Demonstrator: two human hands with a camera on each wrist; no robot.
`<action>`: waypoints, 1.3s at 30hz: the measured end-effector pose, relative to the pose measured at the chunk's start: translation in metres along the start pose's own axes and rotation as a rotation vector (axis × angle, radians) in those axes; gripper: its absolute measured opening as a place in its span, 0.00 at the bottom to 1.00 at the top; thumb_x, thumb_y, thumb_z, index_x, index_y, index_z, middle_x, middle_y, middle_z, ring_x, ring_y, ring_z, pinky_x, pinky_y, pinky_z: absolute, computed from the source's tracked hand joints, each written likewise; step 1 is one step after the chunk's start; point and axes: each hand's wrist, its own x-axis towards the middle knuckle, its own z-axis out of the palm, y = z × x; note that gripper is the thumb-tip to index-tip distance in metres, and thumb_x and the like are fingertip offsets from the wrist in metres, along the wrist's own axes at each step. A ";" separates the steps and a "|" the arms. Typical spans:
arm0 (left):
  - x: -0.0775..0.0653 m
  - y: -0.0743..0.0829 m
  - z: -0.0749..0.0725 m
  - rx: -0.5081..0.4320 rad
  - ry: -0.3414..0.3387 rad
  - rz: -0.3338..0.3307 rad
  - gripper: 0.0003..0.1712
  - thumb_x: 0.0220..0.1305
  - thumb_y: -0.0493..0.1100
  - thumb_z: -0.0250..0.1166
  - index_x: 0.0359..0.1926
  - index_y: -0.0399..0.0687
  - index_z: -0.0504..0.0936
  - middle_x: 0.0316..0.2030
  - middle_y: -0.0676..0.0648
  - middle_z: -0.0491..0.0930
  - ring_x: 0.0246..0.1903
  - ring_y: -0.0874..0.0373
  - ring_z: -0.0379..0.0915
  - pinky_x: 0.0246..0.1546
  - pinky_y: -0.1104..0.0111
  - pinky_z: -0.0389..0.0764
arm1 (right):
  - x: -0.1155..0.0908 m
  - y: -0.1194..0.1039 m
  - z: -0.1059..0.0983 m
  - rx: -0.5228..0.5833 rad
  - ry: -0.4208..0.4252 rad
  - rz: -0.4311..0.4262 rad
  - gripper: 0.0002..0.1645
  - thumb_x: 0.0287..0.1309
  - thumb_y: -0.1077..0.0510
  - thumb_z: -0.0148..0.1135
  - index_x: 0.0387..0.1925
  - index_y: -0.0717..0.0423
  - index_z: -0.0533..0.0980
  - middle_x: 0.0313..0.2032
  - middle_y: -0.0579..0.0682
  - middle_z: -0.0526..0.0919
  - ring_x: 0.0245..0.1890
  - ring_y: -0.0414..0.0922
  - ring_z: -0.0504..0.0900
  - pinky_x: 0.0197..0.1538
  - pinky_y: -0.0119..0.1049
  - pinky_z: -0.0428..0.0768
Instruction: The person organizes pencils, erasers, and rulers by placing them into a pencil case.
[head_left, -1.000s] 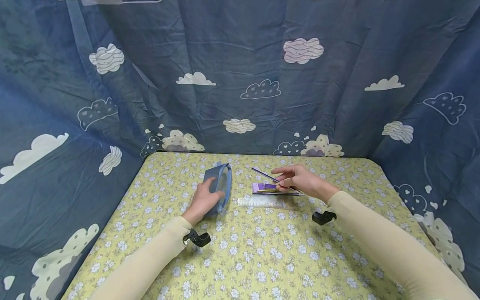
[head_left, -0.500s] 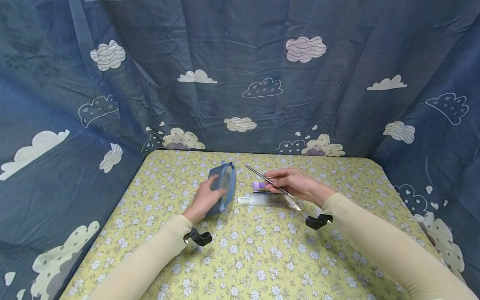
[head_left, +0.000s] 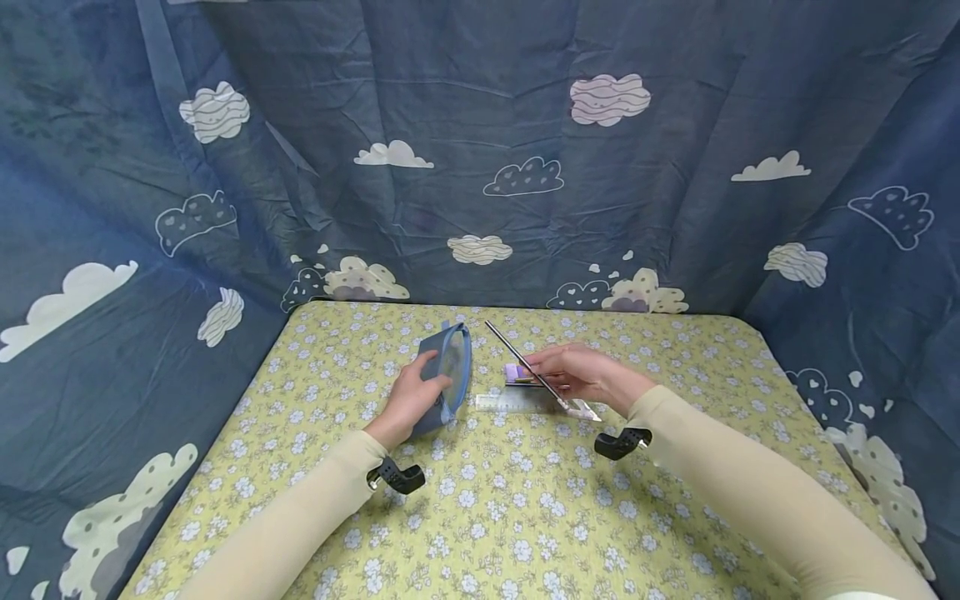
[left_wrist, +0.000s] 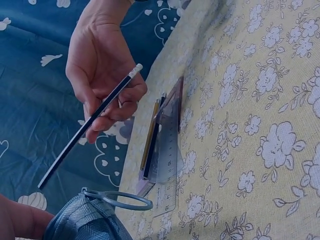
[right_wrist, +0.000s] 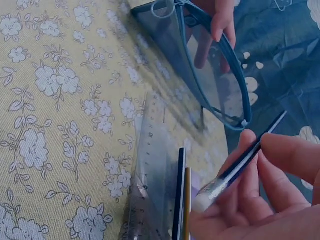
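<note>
My left hand (head_left: 408,400) grips a blue see-through zip pouch (head_left: 432,343) at the left of the table's middle. The pouch stands on its side, its unzipped mouth gaping toward the right; in the right wrist view its blue rim (right_wrist: 241,90) forms a long oval. Across from it, my right hand (head_left: 583,371) pinches a dark-blue and white striped pencil (left_wrist: 70,144) between thumb and fingers. The pencil slants in the air, eraser end nearer me, the other end pointing away beyond the pouch's right side. Its white eraser (right_wrist: 202,201) shows close in the right wrist view.
Beneath my right hand lie a clear ruler (head_left: 491,402), a purple item (head_left: 513,372), a yellow pencil (left_wrist: 149,137), another dark pencil (left_wrist: 153,145) and a clear set square (head_left: 587,411). A flowered yellow cloth (head_left: 480,517) covers the table; a dark-blue cloud-print curtain (head_left: 450,100) surrounds it.
My right hand has moved left with the pencil, which has turned to a steeper slant. The pouch has shifted slightly right and its mouth shows wider, my left hand still gripping it.
</note>
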 end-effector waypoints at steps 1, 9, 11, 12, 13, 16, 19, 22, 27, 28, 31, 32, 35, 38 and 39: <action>0.000 0.000 0.000 -0.001 0.001 0.000 0.38 0.67 0.45 0.62 0.76 0.54 0.62 0.75 0.40 0.55 0.46 0.48 0.72 0.44 0.53 0.70 | 0.001 0.000 0.001 0.003 -0.003 0.001 0.25 0.67 0.66 0.58 0.65 0.63 0.73 0.43 0.48 0.88 0.35 0.40 0.82 0.39 0.36 0.71; 0.000 0.002 0.000 -0.061 0.003 -0.006 0.41 0.64 0.41 0.59 0.77 0.51 0.59 0.68 0.39 0.64 0.19 0.56 0.61 0.27 0.60 0.69 | 0.002 -0.003 0.007 0.028 -0.028 -0.004 0.27 0.67 0.68 0.59 0.67 0.64 0.70 0.47 0.54 0.87 0.35 0.39 0.85 0.37 0.34 0.79; 0.000 0.004 0.000 -0.078 0.001 -0.013 0.41 0.64 0.41 0.59 0.77 0.51 0.59 0.67 0.40 0.65 0.22 0.56 0.63 0.29 0.60 0.69 | 0.002 -0.006 0.009 0.029 -0.032 -0.002 0.28 0.66 0.68 0.59 0.67 0.63 0.69 0.47 0.54 0.87 0.36 0.40 0.85 0.37 0.34 0.80; 0.000 0.006 0.000 -0.085 -0.001 -0.018 0.41 0.64 0.41 0.59 0.77 0.51 0.59 0.68 0.40 0.65 0.25 0.55 0.65 0.32 0.59 0.70 | 0.001 -0.007 0.010 0.029 -0.033 0.004 0.29 0.66 0.68 0.60 0.68 0.63 0.70 0.47 0.54 0.87 0.36 0.40 0.85 0.38 0.34 0.81; 0.000 0.006 0.001 -0.090 -0.006 -0.020 0.41 0.65 0.41 0.59 0.77 0.51 0.59 0.69 0.40 0.64 0.29 0.53 0.68 0.34 0.58 0.71 | 0.001 -0.008 0.012 0.027 -0.040 0.007 0.29 0.66 0.68 0.60 0.68 0.63 0.69 0.48 0.55 0.86 0.37 0.41 0.85 0.38 0.34 0.81; -0.001 0.009 0.002 -0.104 -0.019 -0.032 0.40 0.65 0.41 0.60 0.77 0.52 0.59 0.74 0.41 0.58 0.44 0.49 0.72 0.44 0.54 0.71 | 0.001 -0.010 0.017 0.029 -0.066 0.021 0.30 0.66 0.68 0.61 0.68 0.62 0.69 0.52 0.60 0.84 0.39 0.43 0.85 0.38 0.35 0.82; -0.002 0.010 0.004 -0.111 -0.026 -0.032 0.40 0.65 0.42 0.61 0.77 0.52 0.59 0.76 0.41 0.55 0.54 0.46 0.70 0.51 0.51 0.71 | 0.002 -0.012 0.023 0.026 -0.082 0.031 0.28 0.67 0.67 0.60 0.67 0.62 0.70 0.51 0.62 0.83 0.39 0.45 0.86 0.37 0.34 0.83; -0.003 0.009 0.007 -0.123 -0.026 -0.031 0.40 0.65 0.41 0.62 0.77 0.51 0.59 0.76 0.41 0.55 0.55 0.44 0.71 0.54 0.48 0.71 | 0.003 -0.013 0.030 0.016 -0.087 0.039 0.27 0.67 0.67 0.61 0.66 0.61 0.71 0.48 0.59 0.84 0.36 0.44 0.86 0.35 0.34 0.83; -0.004 0.009 0.008 -0.120 -0.028 -0.041 0.41 0.66 0.42 0.62 0.77 0.51 0.59 0.76 0.42 0.54 0.68 0.40 0.61 0.62 0.43 0.66 | 0.007 -0.013 0.041 0.005 -0.112 0.039 0.26 0.67 0.66 0.61 0.66 0.60 0.72 0.51 0.61 0.83 0.34 0.43 0.86 0.35 0.34 0.83; -0.003 0.009 0.007 -0.118 -0.028 -0.040 0.41 0.66 0.42 0.62 0.77 0.51 0.59 0.76 0.42 0.53 0.70 0.40 0.58 0.64 0.42 0.64 | 0.008 -0.014 0.044 0.006 -0.115 0.035 0.26 0.67 0.66 0.61 0.66 0.61 0.72 0.51 0.61 0.83 0.34 0.43 0.86 0.35 0.34 0.83; -0.002 0.009 0.005 -0.131 -0.035 -0.042 0.42 0.66 0.44 0.63 0.78 0.52 0.58 0.77 0.43 0.52 0.73 0.40 0.51 0.65 0.40 0.60 | 0.011 -0.016 0.050 0.011 -0.123 0.021 0.26 0.67 0.66 0.61 0.66 0.61 0.72 0.49 0.61 0.83 0.33 0.44 0.86 0.35 0.34 0.84; -0.001 0.009 0.004 -0.138 -0.038 -0.039 0.42 0.66 0.45 0.63 0.78 0.52 0.58 0.77 0.43 0.51 0.73 0.40 0.50 0.65 0.40 0.60 | 0.012 -0.017 0.051 0.015 -0.124 0.020 0.26 0.67 0.66 0.62 0.65 0.61 0.72 0.48 0.61 0.84 0.32 0.44 0.86 0.35 0.34 0.84; -0.001 0.008 0.002 -0.163 -0.052 -0.044 0.42 0.66 0.45 0.63 0.78 0.53 0.57 0.77 0.43 0.50 0.73 0.40 0.51 0.66 0.40 0.59 | 0.014 -0.017 0.057 -0.001 -0.121 0.019 0.26 0.67 0.66 0.62 0.66 0.61 0.72 0.44 0.59 0.85 0.32 0.44 0.86 0.34 0.34 0.84; -0.003 0.006 0.002 -0.170 -0.060 -0.050 0.43 0.67 0.46 0.62 0.78 0.52 0.55 0.78 0.42 0.49 0.73 0.39 0.51 0.66 0.40 0.59 | 0.016 -0.016 0.061 -0.012 -0.103 0.022 0.26 0.66 0.66 0.63 0.65 0.60 0.73 0.43 0.59 0.85 0.32 0.44 0.87 0.35 0.35 0.84; -0.003 0.006 0.001 -0.172 -0.061 -0.053 0.43 0.67 0.46 0.62 0.79 0.52 0.55 0.78 0.42 0.49 0.73 0.39 0.51 0.66 0.40 0.59 | 0.016 -0.016 0.063 -0.019 -0.098 0.019 0.26 0.66 0.66 0.63 0.65 0.60 0.74 0.44 0.60 0.85 0.33 0.44 0.87 0.35 0.35 0.84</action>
